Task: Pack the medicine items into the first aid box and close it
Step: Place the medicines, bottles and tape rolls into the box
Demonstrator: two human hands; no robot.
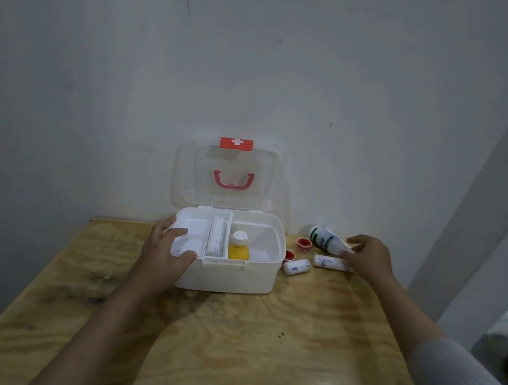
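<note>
The white first aid box [232, 277] stands open at the table's far edge, its clear lid [194, 179] with a red handle upright against the wall. Inside lie a white bandage roll [217, 236] and a yellow bottle [239, 247] with a white cap. My left hand [167, 250] grips the box's left front corner, fingers over the rim. My right hand [369, 257] is closed on a white bottle [325, 238] with a green label, tilted above the table to the right of the box. Two bandage rolls [297, 266] [331, 263] and two red tape rolls [304, 244] [289, 255] lie beside it.
The wooden table [237, 349] meets a grey wall behind the box. A pale post [492, 210] slants up at the right, close to the table's right edge. The floor shows dark at the lower left.
</note>
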